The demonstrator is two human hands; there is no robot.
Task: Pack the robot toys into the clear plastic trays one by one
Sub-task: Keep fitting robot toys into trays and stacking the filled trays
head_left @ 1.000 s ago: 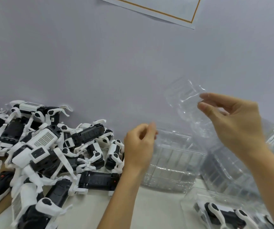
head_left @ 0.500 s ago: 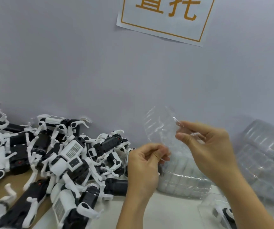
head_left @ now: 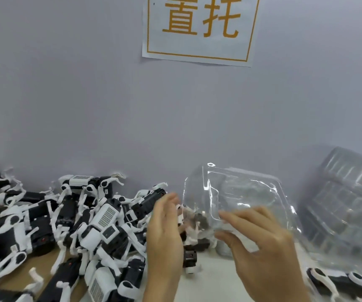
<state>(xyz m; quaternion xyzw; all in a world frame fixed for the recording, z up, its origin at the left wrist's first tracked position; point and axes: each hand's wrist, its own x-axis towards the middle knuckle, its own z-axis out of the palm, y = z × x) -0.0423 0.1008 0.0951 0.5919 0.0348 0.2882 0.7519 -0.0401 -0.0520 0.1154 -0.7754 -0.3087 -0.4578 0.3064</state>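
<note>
My right hand pinches the near edge of a clear plastic tray and holds it up in the air at centre right. The tray is empty and tilted toward me. My left hand is just left of the tray, fingers straight, holding nothing. A heap of black-and-white robot toys covers the table on the left, up against the wall. One more robot toy lies at the lower right; whether it sits in a tray I cannot tell.
A stack of clear trays leans against the wall at the right. The grey wall carries a paper sign with orange characters. A white table surface shows between my arms.
The single tray has come down and turned flatter in my right hand. My left hand has let go of it and opened. The view has tilted upward.
</note>
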